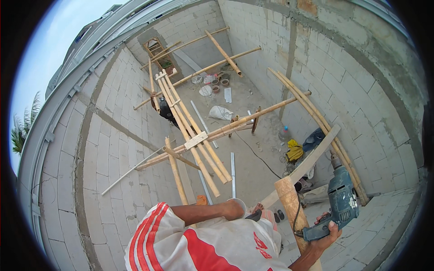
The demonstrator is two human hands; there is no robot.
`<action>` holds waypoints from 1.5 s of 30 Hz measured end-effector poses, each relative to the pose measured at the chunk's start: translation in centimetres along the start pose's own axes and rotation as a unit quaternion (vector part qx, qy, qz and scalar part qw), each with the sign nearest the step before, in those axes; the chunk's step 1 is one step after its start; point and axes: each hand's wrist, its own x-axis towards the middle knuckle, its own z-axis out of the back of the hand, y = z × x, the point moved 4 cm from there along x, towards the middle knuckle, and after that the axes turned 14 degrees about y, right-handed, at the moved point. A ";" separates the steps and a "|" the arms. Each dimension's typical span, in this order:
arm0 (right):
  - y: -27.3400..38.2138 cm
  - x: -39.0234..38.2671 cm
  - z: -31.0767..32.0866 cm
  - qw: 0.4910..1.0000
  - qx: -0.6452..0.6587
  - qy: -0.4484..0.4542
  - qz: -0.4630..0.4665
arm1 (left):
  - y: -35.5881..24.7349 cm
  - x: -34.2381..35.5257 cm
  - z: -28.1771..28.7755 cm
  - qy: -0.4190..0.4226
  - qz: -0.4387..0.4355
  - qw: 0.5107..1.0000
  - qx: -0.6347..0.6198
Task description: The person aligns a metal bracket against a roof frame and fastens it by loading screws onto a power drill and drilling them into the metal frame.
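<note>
My right hand [333,234] is wrapped round the rear handle of a teal power drill [343,198]. The drill's chuck points away, toward the right wall. Beside it, a thick bamboo pole [289,198] rises from the lower edge, and the drill's black cord hangs across it. In front of my body my left hand [233,209] is closed. It is against a pale, round-rimmed thing [242,203] whose kind I cannot make out. A dark object [256,215] lies just right of it.
Tied bamboo poles [181,117] form scaffolding ahead, high above the concrete floor [253,153]. A person [167,110] is partly hidden behind them. A plank [316,151] slants toward the bamboo poles [325,126] by the right wall. Below lie a white sack [220,113] and a yellow bag [294,150].
</note>
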 end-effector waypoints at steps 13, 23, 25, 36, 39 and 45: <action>0.2 -0.8 0.0 1.000 -0.011 -0.019 0.002 | -1.9 -0.6 0.7 0.006 -0.067 0.995 -0.078; 0.3 0.2 -0.6 1.000 0.007 -0.010 0.009 | -4.1 -9.4 16.8 -0.122 -0.167 0.696 -0.688; 0.9 -0.2 -1.3 0.999 0.029 -0.009 0.017 | -3.4 -9.4 17.8 -0.173 -0.229 0.634 -0.719; 0.8 0.0 -1.1 0.991 0.112 0.075 0.023 | -4.9 -0.7 30.0 -0.291 -0.387 0.446 -0.753; 1.1 0.1 -1.7 0.988 0.118 0.090 0.032 | -7.0 0.7 31.9 -0.267 -0.407 0.437 -0.757; 1.1 0.3 -1.5 0.989 0.107 0.104 0.026 | -10.8 2.2 33.5 -0.220 -0.419 0.458 -0.753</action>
